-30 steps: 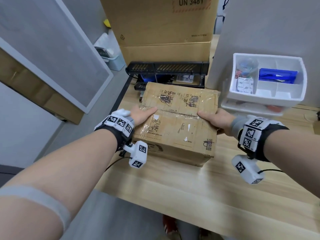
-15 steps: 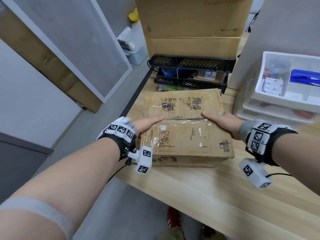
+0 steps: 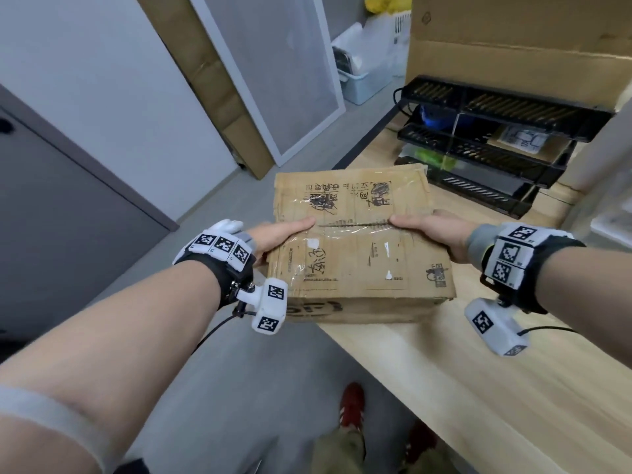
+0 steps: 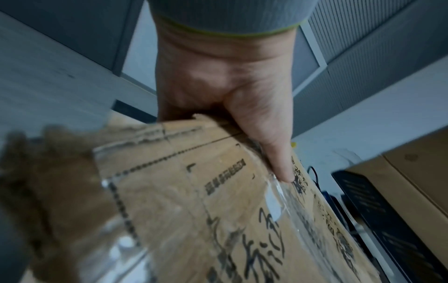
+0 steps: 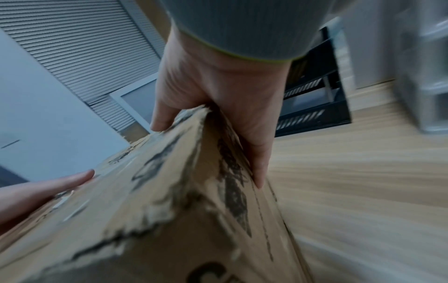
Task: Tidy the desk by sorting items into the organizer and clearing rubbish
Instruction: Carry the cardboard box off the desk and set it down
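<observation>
A worn, taped cardboard box (image 3: 359, 254) with black scribbles sits level between my two hands, its left part overhanging the left edge of the wooden desk (image 3: 496, 388). My left hand (image 3: 280, 232) grips the box's left side, thumb flat on the lid. In the left wrist view the left hand's thumb (image 4: 269, 137) lies along the box (image 4: 218, 220) and its fingers are hidden beneath. My right hand (image 3: 434, 230) grips the right side; in the right wrist view the right hand (image 5: 218, 92) has its thumb on the box (image 5: 169, 210) top and its fingers down the side.
A black tiered tray rack (image 3: 496, 145) stands just behind the box, under large stacked cartons (image 3: 513, 39). The corner of a white drawer organizer (image 3: 612, 220) shows at the right edge. On the floor to the left are a white bin (image 3: 362, 80) and a leaning framed panel (image 3: 273, 70).
Both hands have carried the box leftwards and towards me, from mid-desk to the desk's left edge. The view has swung left, so the white organizer has nearly left the picture.
</observation>
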A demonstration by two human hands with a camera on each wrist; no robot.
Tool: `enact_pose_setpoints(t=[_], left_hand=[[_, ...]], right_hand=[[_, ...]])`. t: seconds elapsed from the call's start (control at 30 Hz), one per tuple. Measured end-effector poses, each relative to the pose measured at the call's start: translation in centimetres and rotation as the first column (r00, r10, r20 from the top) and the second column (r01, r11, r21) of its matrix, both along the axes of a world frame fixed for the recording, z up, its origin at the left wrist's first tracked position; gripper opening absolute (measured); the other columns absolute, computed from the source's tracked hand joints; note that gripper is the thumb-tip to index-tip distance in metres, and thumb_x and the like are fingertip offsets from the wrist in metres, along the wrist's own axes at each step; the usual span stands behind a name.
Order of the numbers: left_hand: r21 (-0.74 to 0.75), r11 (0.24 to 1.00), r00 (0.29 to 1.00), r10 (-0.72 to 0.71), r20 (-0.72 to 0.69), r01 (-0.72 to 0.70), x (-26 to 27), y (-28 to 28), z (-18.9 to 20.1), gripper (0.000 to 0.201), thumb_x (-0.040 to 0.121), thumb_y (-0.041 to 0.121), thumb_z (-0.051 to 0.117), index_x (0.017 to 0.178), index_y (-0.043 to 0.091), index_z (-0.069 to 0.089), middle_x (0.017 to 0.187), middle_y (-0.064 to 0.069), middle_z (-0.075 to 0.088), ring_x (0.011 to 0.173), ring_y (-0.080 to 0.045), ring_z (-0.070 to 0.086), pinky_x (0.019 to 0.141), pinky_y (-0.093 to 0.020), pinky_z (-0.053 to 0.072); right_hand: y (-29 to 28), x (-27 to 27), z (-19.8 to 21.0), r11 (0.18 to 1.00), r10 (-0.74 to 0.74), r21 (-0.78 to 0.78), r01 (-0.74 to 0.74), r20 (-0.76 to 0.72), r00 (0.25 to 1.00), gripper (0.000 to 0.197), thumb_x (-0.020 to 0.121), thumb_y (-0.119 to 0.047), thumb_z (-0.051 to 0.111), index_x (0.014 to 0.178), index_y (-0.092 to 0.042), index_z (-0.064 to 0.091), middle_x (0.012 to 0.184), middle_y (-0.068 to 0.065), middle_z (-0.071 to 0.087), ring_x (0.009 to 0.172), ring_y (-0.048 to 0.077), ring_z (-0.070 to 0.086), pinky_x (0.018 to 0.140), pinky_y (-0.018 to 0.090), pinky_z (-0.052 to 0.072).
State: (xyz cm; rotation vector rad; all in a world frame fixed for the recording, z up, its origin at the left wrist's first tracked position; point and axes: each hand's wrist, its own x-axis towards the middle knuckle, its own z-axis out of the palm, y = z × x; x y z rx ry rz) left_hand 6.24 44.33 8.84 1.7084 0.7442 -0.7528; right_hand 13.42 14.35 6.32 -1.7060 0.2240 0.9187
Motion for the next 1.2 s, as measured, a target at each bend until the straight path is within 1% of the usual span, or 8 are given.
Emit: enact_pose_setpoints(t=[0.33, 0.4, 0.53, 0.63, 0.87, 0.97, 1.1, 1.2], left_hand=[[0.09, 0.936, 0.94, 0.338, 0.033, -0.34, -11.5, 16.9, 4.5, 0.099, 0.044, 0.062, 0.09, 0.123, 0.01, 0.062, 0.107, -0.013, 0.074, 0.1, -0.031, 0.072, 0.095, -0.052, 0.053], [0.092, 0.917, 0.922, 0.383, 0.055, -0.387, -13.8, 19.5, 5.4, 0.095, 0.047, 0.062, 0.09, 0.122, 0.01, 0.063, 0.106, -0.013, 0.075, 0.1, -0.03, 0.072, 0.095, -0.051, 0.053], [0.089, 0.854, 0.857, 0.502, 0.113, -0.512, -18.7, 25.6, 7.4, 0.064, 0.071, 0.057, 0.08, 0.115, 0.013, 0.065, 0.1, -0.01, 0.076, 0.097, -0.027, 0.073, 0.094, -0.05, 0.054], [0.096, 0.815, 0.819, 0.558, 0.132, -0.571, -22.5, 30.6, 8.5, 0.08, 0.057, 0.063, 0.085, 0.117, 0.013, 0.066, 0.102, -0.009, 0.076, 0.097, -0.028, 0.073, 0.095, -0.05, 0.053], [0.093, 0.695, 0.698, 0.692, 0.186, -0.713, -30.6, 39.8, 10.8, 0.094, 0.045, 0.068, 0.088, 0.119, 0.015, 0.066, 0.104, -0.008, 0.076, 0.099, -0.027, 0.073, 0.097, -0.048, 0.052], [0.108, 0.618, 0.625, 0.749, 0.222, -0.779, -33.7, 43.8, 11.7, 0.088, 0.049, 0.067, 0.086, 0.118, 0.016, 0.066, 0.103, -0.007, 0.076, 0.098, -0.026, 0.073, 0.097, -0.049, 0.052], [0.156, 0.527, 0.549, 0.797, 0.25, -0.836, -36.6, 50.0, 12.2, 0.087, 0.052, 0.072, 0.082, 0.117, 0.016, 0.066, 0.101, -0.006, 0.077, 0.096, -0.025, 0.073, 0.095, -0.048, 0.053], [0.161, 0.451, 0.479, 0.837, 0.265, -0.878, -37.9, 55.3, 12.1, 0.083, 0.057, 0.069, 0.08, 0.118, 0.014, 0.065, 0.103, -0.006, 0.076, 0.097, -0.024, 0.073, 0.097, -0.047, 0.053]], right_hand=[[19.4, -3.0, 3.7, 0.933, 0.35, 0.081, -0.352, 0.035, 0.936, 0.053, 0.074, -0.038, 0.084, 0.12, -0.019, 0.065, 0.1, 0.004, 0.078, 0.088, 0.021, 0.076, 0.068, 0.032, 0.059], [23.3, -3.7, 4.4, 0.911, 0.403, 0.073, -0.405, 0.046, 0.914, 0.053, 0.075, -0.036, 0.084, 0.121, -0.018, 0.064, 0.1, 0.005, 0.078, 0.089, 0.022, 0.075, 0.07, 0.034, 0.059], [32.3, -5.5, 6.5, 0.862, 0.501, 0.045, -0.505, 0.087, 0.861, 0.052, 0.075, -0.037, 0.084, 0.118, -0.017, 0.062, 0.097, 0.006, 0.078, 0.086, 0.023, 0.076, 0.071, 0.038, 0.061], [38.7, -7.1, 8.3, 0.828, 0.552, 0.042, -0.559, 0.116, 0.826, 0.047, 0.078, -0.035, 0.082, 0.115, -0.016, 0.061, 0.092, 0.006, 0.078, 0.079, 0.022, 0.076, 0.06, 0.034, 0.06], [52.5, -10.9, 11.2, 0.706, 0.688, 0.067, -0.705, 0.168, 0.706, 0.042, 0.079, -0.031, 0.081, 0.113, -0.016, 0.063, 0.09, 0.004, 0.078, 0.079, 0.02, 0.076, 0.059, 0.032, 0.06], [59.4, -12.3, 11.4, 0.617, 0.768, 0.068, -0.784, 0.166, 0.618, 0.05, 0.078, -0.034, 0.081, 0.12, -0.015, 0.063, 0.101, 0.007, 0.077, 0.089, 0.024, 0.076, 0.069, 0.036, 0.06], [69.6, -13.6, 11.8, 0.517, 0.829, 0.089, -0.851, 0.194, 0.524, 0.045, 0.08, -0.032, 0.08, 0.118, -0.015, 0.064, 0.1, 0.006, 0.078, 0.086, 0.022, 0.076, 0.066, 0.034, 0.059], [78.0, -14.0, 11.5, 0.425, 0.879, 0.089, -0.901, 0.196, 0.435, 0.047, 0.079, -0.033, 0.081, 0.119, -0.015, 0.065, 0.101, 0.007, 0.077, 0.089, 0.024, 0.075, 0.071, 0.037, 0.06]])
